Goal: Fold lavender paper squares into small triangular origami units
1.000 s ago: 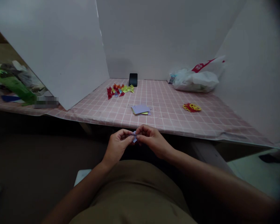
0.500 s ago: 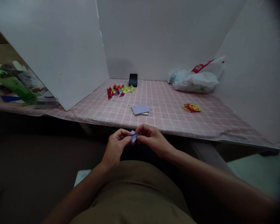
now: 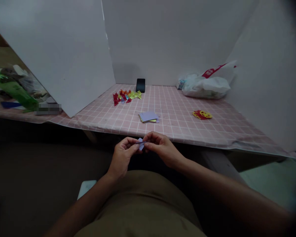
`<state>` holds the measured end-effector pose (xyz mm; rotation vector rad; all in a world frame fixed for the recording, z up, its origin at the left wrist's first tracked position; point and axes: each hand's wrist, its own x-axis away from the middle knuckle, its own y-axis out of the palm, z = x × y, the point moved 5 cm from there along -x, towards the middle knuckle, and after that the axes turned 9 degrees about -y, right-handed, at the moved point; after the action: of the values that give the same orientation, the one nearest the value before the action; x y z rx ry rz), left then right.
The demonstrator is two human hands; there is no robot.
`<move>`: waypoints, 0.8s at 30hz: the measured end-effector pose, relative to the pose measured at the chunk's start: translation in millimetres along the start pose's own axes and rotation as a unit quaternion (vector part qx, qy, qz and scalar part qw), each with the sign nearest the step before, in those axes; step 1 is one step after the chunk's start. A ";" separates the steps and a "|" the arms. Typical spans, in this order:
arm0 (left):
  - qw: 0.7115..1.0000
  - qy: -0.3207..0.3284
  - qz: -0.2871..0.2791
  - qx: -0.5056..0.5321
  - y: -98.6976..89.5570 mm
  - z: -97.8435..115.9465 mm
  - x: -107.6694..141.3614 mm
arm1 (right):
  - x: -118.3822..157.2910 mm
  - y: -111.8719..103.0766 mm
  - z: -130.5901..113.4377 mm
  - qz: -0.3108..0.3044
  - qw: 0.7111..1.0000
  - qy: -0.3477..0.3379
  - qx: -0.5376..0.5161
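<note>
A small folded piece of lilac paper (image 3: 141, 144) is pinched between my two hands, in front of the table's near edge. My left hand (image 3: 122, 154) grips its left side between thumb and fingers. On the right side, my right hand (image 3: 162, 148) is closed on it the same way. Fingertips cover parts of the folds. Just beyond my hands lies a stack of square paper sheets (image 3: 148, 116), lilac on top with yellow showing below. Farther back sits a cluster of small folded paper figures (image 3: 125, 96) in red, orange, yellow and blue.
A black phone (image 3: 140, 85) leans on the back white panel. Red and yellow cut-out shapes (image 3: 202, 114) lie right on the checked tablecloth (image 3: 172, 108). Behind them rests a white plastic bag (image 3: 207, 86). Outside the left panel (image 3: 64, 49) is a green bottle (image 3: 14, 90).
Almost nothing differs. Both hands keep their pinch on the lilac paper in the same place, and the view has shifted very slightly.
</note>
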<state>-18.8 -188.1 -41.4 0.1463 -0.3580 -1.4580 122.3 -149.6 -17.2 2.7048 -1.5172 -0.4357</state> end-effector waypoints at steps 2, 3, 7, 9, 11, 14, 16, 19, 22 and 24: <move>1.000 0.004 -0.002 -0.001 0.1 0.1 0.4 | 0.0 0.0 -0.6 0.004 1.000 -0.002 0.003; 1.000 0.005 -0.001 -0.002 0.0 0.2 0.4 | 0.0 0.0 -0.8 0.006 1.000 -0.002 0.004; 1.000 0.008 0.004 -0.015 -0.2 1.8 0.2 | 0.0 0.1 -0.2 0.011 1.000 -0.001 0.010; 0.999 0.017 0.008 -0.030 -0.1 3.7 0.7 | 0.3 0.7 0.2 0.010 1.000 0.000 0.010; 0.999 0.023 0.010 -0.044 0.3 5.1 1.6 | 0.6 1.3 -0.2 0.011 1.000 -0.001 0.007; 0.998 0.023 0.014 -0.051 0.3 5.6 2.4 | 1.1 1.1 -1.8 0.012 1.000 0.000 0.007; 0.999 0.020 0.021 -0.046 -0.5 5.1 2.3 | 1.0 -0.7 -3.2 0.017 1.000 0.003 0.014; 0.999 0.006 0.028 -0.031 -1.9 3.1 1.4 | 0.0 -5.1 -5.6 0.033 0.999 -0.002 0.029; 0.999 -0.012 0.026 -0.018 -2.2 0.6 0.5 | -1.1 -7.5 -6.5 0.031 0.999 -0.004 0.043; 0.999 -0.015 0.024 -0.014 -2.2 -0.3 0.3 | -1.7 -7.6 -6.5 0.017 0.999 -0.005 0.051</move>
<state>-20.7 -188.7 -42.3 0.0931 -0.3631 -1.4177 129.5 -145.0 -11.6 2.7511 -1.6302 -0.3807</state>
